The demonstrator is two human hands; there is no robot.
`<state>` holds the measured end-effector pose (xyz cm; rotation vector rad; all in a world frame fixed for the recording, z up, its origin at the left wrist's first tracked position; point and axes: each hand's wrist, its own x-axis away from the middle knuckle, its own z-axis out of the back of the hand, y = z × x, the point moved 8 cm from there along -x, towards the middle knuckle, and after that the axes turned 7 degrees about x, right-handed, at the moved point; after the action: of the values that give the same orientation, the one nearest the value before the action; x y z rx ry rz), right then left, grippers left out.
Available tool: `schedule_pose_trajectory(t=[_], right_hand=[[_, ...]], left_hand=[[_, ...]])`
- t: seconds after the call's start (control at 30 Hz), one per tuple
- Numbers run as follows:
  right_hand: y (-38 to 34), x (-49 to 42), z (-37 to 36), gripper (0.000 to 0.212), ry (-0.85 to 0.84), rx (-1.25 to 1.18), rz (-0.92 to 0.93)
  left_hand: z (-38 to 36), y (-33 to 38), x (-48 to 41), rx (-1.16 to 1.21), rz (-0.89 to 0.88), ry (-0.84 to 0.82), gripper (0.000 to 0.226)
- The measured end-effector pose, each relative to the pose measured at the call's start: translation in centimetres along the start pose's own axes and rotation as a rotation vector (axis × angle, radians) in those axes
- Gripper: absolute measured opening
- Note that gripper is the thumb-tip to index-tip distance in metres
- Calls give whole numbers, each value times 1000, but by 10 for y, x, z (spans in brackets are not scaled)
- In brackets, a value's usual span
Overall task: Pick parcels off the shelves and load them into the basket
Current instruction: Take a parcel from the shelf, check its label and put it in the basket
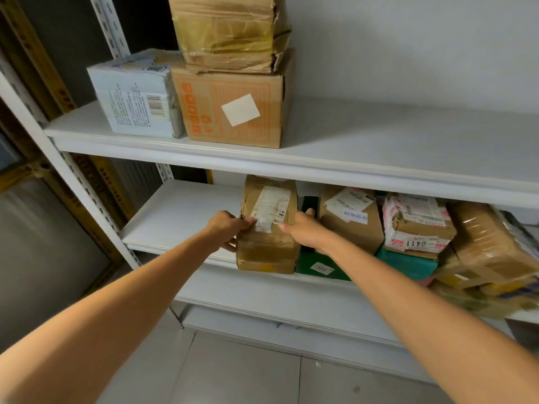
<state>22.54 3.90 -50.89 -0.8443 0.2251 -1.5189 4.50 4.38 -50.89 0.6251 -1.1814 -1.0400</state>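
2 bare forearms reach forward; left hand (226, 230) and right hand (306, 233) clasp, fingers curled, the flanks of a creased, taped cardboard parcel (267, 246) standing between them on the white shelf (180, 217). Best squeeze evenly and draw straight out, clear of the green packet (306, 265) under the right wrist. No basket shows.

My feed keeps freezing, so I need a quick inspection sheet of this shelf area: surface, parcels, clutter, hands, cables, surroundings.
Surface: white middle shelf, bare left of the parcels.
Job's things: taped brown parcel upright at the shelf front; basket not in view.
Clutter: green parcel, labelled brown box and 0411 parcel to its right; on the upper shelf, a white carton and an orange-printed box with a crumpled box on it.
Hands: left hand grips the taped brown parcel's left edge, right hand its right side.
Cables: nothing seen.
Surroundings: white wall, tiled floor.
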Motion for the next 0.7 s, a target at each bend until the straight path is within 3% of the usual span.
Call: schedule_pose_trajectory(t=[0.1,0.2,0.43,0.5,0.6,0.63,0.7], right_hand=[[-4,-5,3,74,21,44,11],[4,-19,3,101,32,-137,-53],[7,-45,-12,106,-55,-469,-92],[6,-47,-12,90,-75,-559,-109],[3,-40,-5,43,-85,-527,-172],[3,-37,-1,36,-68,-506,-183],[5,-37,4,49,-34,-494,-193]], left_hand=[[-7,3,-11,-49,80,-63,47],[-8,8,-25,-112,101,-97,50],[-15,5,-40,-79,90,-317,36],[-13,5,-42,-57,113,-280,49],[-10,-4,-51,9,171,-270,58],[-10,-7,-52,33,188,-279,60],[-8,-14,-55,69,206,-279,63]])
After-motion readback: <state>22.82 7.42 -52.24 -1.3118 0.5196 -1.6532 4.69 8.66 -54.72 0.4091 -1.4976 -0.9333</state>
